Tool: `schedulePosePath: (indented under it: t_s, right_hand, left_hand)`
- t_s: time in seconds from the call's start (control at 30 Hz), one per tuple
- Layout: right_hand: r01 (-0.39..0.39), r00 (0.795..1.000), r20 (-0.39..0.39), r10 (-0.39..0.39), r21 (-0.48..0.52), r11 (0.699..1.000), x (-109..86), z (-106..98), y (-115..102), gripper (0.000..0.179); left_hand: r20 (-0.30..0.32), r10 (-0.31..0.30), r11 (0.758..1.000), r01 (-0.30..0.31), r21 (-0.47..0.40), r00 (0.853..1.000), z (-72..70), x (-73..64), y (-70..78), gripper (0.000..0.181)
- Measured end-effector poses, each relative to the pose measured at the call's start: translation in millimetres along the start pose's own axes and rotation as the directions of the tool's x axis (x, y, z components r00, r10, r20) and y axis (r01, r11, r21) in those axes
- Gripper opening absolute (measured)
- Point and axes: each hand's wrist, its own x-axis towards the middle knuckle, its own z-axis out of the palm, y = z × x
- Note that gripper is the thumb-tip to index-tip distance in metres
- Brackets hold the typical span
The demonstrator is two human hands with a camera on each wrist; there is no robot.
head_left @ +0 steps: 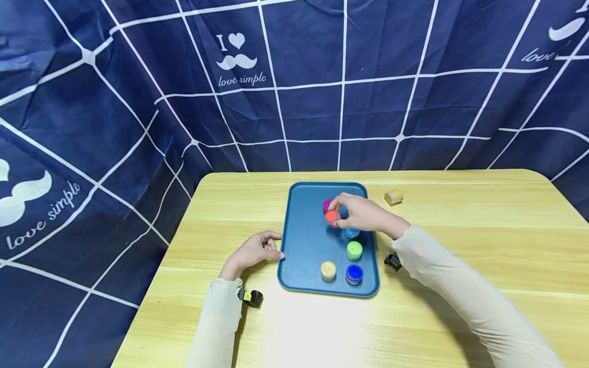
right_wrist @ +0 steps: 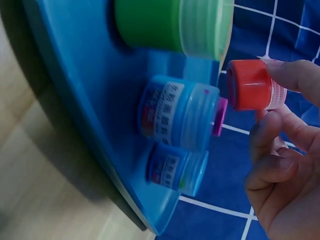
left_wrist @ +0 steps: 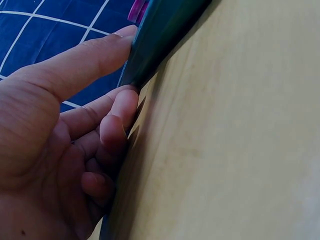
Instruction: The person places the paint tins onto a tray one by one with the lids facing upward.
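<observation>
My right hand [head_left: 363, 213] pinches a small red paint jar [right_wrist: 250, 85] by its clear lid, holding it above the far part of a blue tray [head_left: 303, 245]. Beneath and beside that hand stand a purple jar [head_left: 327, 205] and two light blue paint jars [right_wrist: 175, 110], partly hidden in the head view. Nearer the front of the tray are a green jar [head_left: 354, 250], a dark blue jar [head_left: 354, 274] and a pale yellow jar [head_left: 328, 271]. At the tray's left edge my left hand [head_left: 255, 250] grips the rim, thumb on top and curled fingers against its side.
Another yellow jar [head_left: 393, 197] lies on its side on the wooden table [head_left: 460, 220], to the right of the tray's far end. A dark blue patterned cloth [head_left: 313, 112] hangs behind the table and along its left side.
</observation>
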Motion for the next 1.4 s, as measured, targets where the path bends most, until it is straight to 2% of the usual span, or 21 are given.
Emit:
schedulePosePath:
  t_s: [0.1,0.27,0.5,0.8,1.23,1.4]
  right_hand:
    - [0.009,1.0,0.009,-0.009,-0.002,1.0,2.0,2.7,-0.9,0.034]
    - [0.008,0.999,0.043,-0.008,-0.002,1.0,4.9,5.2,-4.0,0.033]
    - [-0.014,0.997,0.078,0.019,-0.057,0.998,7.9,9.9,-7.3,0.033]
    - [-0.044,0.992,0.111,0.053,-0.086,0.995,12.7,17.1,-2.3,0.03]
    - [-0.059,0.992,0.108,0.066,-0.068,0.996,9.1,11.4,-2.5,0.034]
    - [-0.058,0.993,0.096,0.063,-0.051,0.997,7.6,8.8,-1.2,0.029]
  left_hand:
    - [-0.003,0.002,1.0,-0.002,-0.003,1.0,-0.5,3.8,-6.0,0.057]
    - [-0.003,0.009,1.0,-0.009,-0.003,1.0,-1.1,4.0,-6.5,0.057]
    - [-0.004,0.009,1.0,-0.009,0.0,1.0,-0.9,3.5,-6.6,0.056]
    - [-0.004,0.011,1.0,-0.011,-0.008,1.0,-0.6,3.7,-6.6,0.056]
    - [-0.008,0.006,1.0,-0.007,-0.026,1.0,1.2,2.8,-6.6,0.057]
    - [-0.015,0.0,1.0,0.0,-0.025,1.0,1.7,1.7,-4.9,0.056]
